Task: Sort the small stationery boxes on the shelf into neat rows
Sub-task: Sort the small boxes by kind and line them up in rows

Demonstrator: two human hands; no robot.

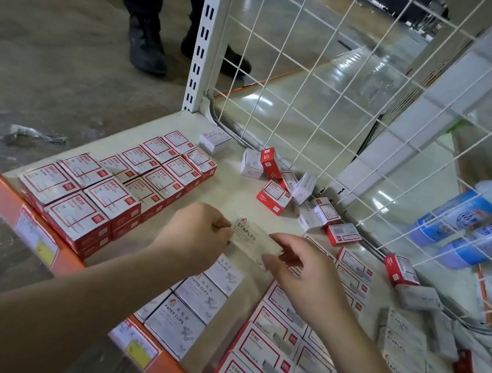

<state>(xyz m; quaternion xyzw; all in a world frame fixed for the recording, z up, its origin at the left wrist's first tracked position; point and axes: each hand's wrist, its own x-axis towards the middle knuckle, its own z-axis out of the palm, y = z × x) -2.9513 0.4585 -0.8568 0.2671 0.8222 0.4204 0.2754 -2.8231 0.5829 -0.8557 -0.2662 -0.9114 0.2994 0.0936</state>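
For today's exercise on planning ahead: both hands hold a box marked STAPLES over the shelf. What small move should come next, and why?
Probably carry the STAPLES box, pinched between the left hand and right hand, rightward and set it by the grey STAPLES boxes near the shelf's right end. The same label shows there, while the white boxes just below read PAPER CLIPS.

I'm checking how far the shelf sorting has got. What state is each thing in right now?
STAPLES box: held above the shelf by both hands
left hand: pinching the box's left end
right hand: pinching its right end
red paper-clip boxes: in neat stacked rows
PAPER CLIPS boxes: lined up flat
loose boxes: jumbled by the grid
glue bottles: lying behind the grid
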